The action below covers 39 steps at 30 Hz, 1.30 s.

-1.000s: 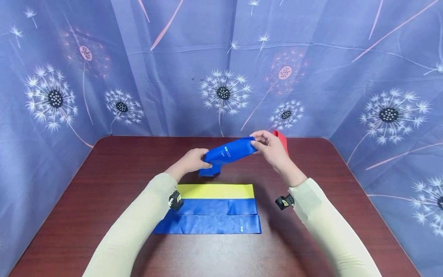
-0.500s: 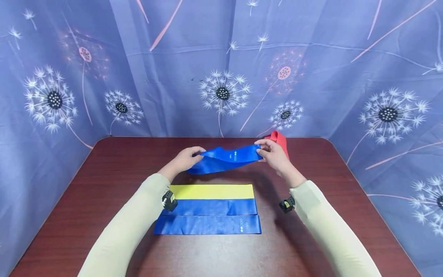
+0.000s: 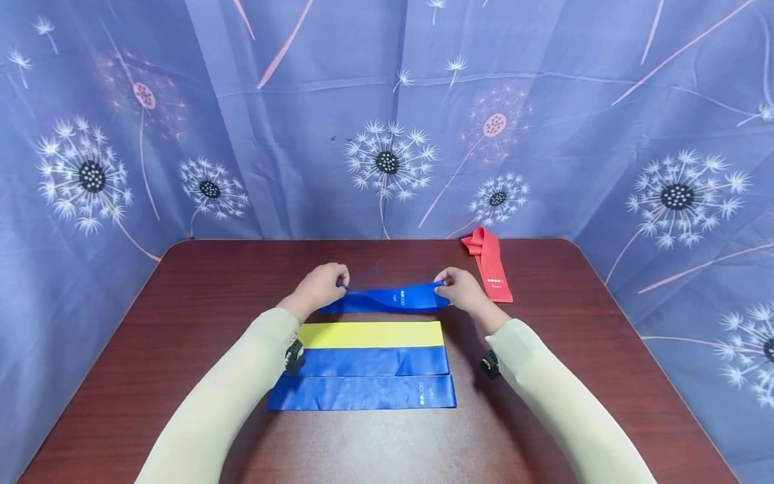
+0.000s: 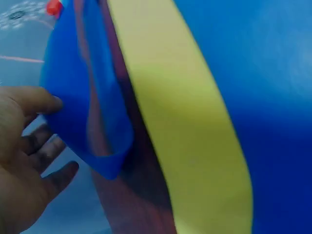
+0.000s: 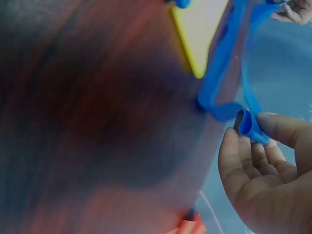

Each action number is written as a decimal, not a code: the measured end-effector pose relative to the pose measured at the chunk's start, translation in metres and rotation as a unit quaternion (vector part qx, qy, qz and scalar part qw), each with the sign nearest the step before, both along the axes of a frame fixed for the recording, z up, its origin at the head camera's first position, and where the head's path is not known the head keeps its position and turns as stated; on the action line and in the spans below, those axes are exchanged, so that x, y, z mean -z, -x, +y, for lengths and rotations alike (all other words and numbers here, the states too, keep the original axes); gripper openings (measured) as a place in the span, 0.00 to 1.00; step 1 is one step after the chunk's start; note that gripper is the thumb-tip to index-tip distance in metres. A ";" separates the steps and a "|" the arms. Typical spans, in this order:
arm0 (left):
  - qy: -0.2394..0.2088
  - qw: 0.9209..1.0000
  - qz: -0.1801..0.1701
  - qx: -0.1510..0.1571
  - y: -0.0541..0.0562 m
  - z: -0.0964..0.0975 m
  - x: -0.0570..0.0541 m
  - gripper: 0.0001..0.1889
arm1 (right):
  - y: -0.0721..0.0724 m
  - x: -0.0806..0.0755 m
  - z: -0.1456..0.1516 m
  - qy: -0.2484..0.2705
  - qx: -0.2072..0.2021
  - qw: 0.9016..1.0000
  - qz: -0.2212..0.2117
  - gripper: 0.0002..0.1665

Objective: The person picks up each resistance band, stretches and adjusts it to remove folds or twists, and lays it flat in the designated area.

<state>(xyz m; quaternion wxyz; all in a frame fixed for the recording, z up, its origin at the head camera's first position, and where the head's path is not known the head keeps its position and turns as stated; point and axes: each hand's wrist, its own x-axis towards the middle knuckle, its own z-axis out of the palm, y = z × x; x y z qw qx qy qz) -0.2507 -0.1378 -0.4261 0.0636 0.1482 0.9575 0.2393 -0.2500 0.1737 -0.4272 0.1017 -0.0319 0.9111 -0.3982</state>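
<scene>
A blue loop exercise band (image 3: pixel 417 297) with a "Light" marking is stretched between my two hands, just behind a yellow band. My left hand (image 3: pixel 317 288) pinches its upper edge at the left end. At the right end, my right hand (image 3: pixel 464 290) pinches a folded corner between thumb and fingers. The loop of the held band (image 4: pixel 73 73) hangs partly open in the left wrist view. Flat on the table lie the yellow band (image 3: pixel 375 334), a blue band (image 3: pixel 381 361) and a front blue band (image 3: pixel 363 393), side by side. My left wrist hides some of their left ends.
A red band (image 3: pixel 492 265) lies loosely folded near the table's back edge, right of my right hand. The dark wood table (image 3: pixel 181 336) meets a blue dandelion-print curtain (image 3: pixel 302 134) at the back and sides.
Both hands have lowered toward the table with the blue band, which is now held level. My left hand took a fresh grip farther left. The red band has come into full view.
</scene>
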 end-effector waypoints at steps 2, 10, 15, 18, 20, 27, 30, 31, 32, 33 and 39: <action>0.040 0.999 -0.013 0.014 0.000 0.001 0.002 0.06 | 0.000 0.005 -0.001 -0.010 0.002 1.000 -0.010 0.13; 0.062 0.992 -0.102 0.036 0.001 0.010 -0.005 0.06 | -0.003 0.012 0.000 -0.032 0.005 0.999 -0.018 0.13; 0.021 0.994 -0.108 0.001 0.003 0.027 -0.005 0.17 | -0.005 0.011 0.002 -0.022 0.007 0.999 -0.025 0.13; 0.016 0.994 -0.109 -0.003 0.004 0.038 0.000 0.21 | -0.006 0.012 0.001 -0.014 0.008 0.999 -0.028 0.13; 0.031 0.994 -0.106 0.001 0.004 0.043 0.003 0.23 | -0.006 0.012 0.001 -0.010 0.011 1.000 -0.027 0.13; 0.047 0.994 -0.095 -0.008 0.003 0.049 0.013 0.24 | -0.006 0.013 0.000 -0.007 0.011 0.999 -0.031 0.13; 0.038 0.995 -0.086 -0.016 0.000 0.050 0.015 0.20 | -0.006 0.012 0.002 -0.008 0.017 0.999 -0.034 0.14; 0.035 0.996 -0.084 -0.019 -0.001 0.050 0.015 0.19 | -0.006 0.012 0.002 -0.009 0.018 0.999 -0.034 0.14; 0.032 0.996 -0.082 -0.022 -0.001 0.050 0.015 0.18 | -0.006 0.012 0.003 -0.008 0.020 0.999 -0.034 0.14; 0.029 0.996 -0.079 -0.025 -0.002 0.051 0.016 0.18 | -0.006 0.012 0.003 -0.008 0.021 0.999 -0.034 0.14; 0.032 0.997 -0.062 -0.040 -0.001 0.051 0.019 0.21 | -0.007 0.011 0.003 -0.002 0.020 0.999 -0.036 0.15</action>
